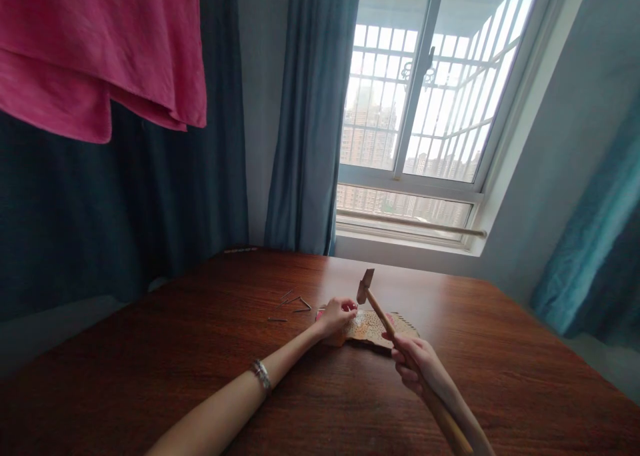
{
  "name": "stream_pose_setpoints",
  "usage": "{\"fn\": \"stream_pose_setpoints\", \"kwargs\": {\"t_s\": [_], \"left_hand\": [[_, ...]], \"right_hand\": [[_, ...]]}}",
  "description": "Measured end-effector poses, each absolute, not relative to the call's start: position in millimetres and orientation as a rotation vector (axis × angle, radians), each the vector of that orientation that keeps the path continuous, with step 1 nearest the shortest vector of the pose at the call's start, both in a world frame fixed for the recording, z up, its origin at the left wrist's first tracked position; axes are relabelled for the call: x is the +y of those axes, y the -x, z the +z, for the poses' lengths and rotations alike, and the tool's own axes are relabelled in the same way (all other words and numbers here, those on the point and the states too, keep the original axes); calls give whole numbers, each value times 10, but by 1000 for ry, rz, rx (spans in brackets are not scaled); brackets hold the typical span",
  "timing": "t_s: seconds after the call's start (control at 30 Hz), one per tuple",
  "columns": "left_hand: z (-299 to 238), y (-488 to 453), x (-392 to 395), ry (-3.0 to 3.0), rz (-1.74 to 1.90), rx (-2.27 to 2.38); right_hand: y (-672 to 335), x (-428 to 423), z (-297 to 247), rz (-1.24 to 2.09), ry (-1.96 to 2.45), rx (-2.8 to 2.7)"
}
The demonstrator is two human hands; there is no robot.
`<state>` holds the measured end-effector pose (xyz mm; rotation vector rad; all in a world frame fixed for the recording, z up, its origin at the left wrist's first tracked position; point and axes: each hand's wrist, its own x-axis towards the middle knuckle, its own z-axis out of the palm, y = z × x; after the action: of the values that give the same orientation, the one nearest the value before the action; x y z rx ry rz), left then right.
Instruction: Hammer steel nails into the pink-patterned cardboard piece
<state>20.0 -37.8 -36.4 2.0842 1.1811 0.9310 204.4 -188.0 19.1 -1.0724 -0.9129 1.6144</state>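
A hammer [383,313] with a wooden handle is gripped in my right hand [417,361], its fingers wrapped round the shaft. The metal hammer head [365,287] hangs just above the fingertips of my left hand [339,315]. Those fingers are pinched together on what looks like a nail, mostly hidden by the fingers and the hammer head. Beneath both hands lies a piece of patterned cardboard [373,327] with a ragged edge; my left hand rests at its left end. Several loose nails [295,303] lie on the table to the left of that hand.
The brown wooden table [200,356] reaches back to a barred window [410,109] and a blue-grey curtain [305,123]. A pink cloth [100,49] hangs at upper left. Another curtain [595,229] hangs on the right.
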Motion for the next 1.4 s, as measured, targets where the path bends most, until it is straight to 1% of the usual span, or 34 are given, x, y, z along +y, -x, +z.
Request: {"fn": "stream_pose_setpoints", "kwargs": {"t_s": [0.53,1.4], "left_hand": [[-371,-188,-360,-2057,947,1093],[-284,-174,-423,-2091,882,1136]], "right_hand": [[-2068,-1844,123,1644,1030,-893],[-2020,-1936,224,1585,1065,-962]]}}
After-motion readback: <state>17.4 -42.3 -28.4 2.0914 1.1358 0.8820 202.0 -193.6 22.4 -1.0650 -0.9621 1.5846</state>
